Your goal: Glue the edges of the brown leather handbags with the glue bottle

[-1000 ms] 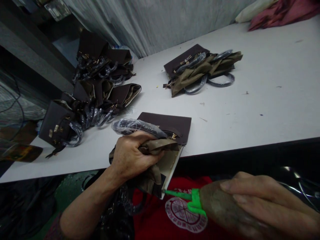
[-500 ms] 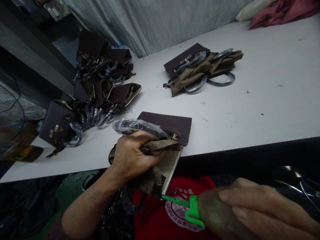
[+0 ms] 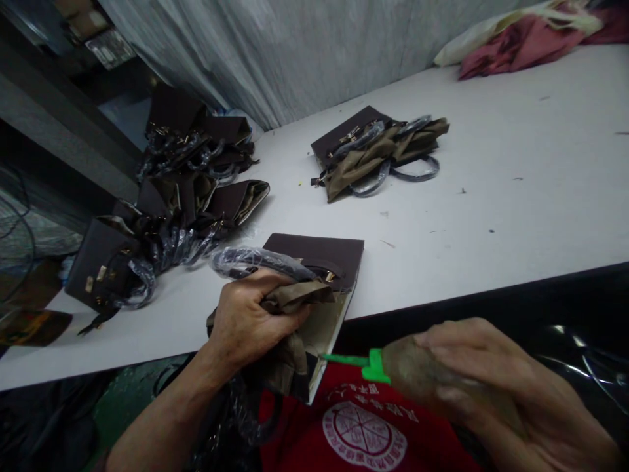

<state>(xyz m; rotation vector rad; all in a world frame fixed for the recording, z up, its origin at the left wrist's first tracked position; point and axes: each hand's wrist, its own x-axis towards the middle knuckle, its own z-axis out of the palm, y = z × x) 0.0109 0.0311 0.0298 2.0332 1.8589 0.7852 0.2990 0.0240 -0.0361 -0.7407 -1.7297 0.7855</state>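
A dark brown handbag (image 3: 319,252) lies over the near edge of the white table (image 3: 491,190), its olive lining (image 3: 289,347) pulled out toward me. My left hand (image 3: 248,321) is closed round the bunched lining and the plastic-wrapped handle (image 3: 255,259). My right hand (image 3: 486,380) grips a brownish squeeze bottle (image 3: 417,373) with a green nozzle (image 3: 354,362). The nozzle tip touches the edge of the bag's pale inner panel (image 3: 324,328).
Another brown bag with olive lining (image 3: 373,147) lies farther back on the table. A heap of several similar bags (image 3: 167,203) covers the left end. Pink and white cloth (image 3: 515,39) lies at the far right. A grey curtain hangs behind.
The view has shifted a little down and to the right. The nozzle stays at the panel edge, and my right hand has risen slightly. My left hand keeps the same hold.
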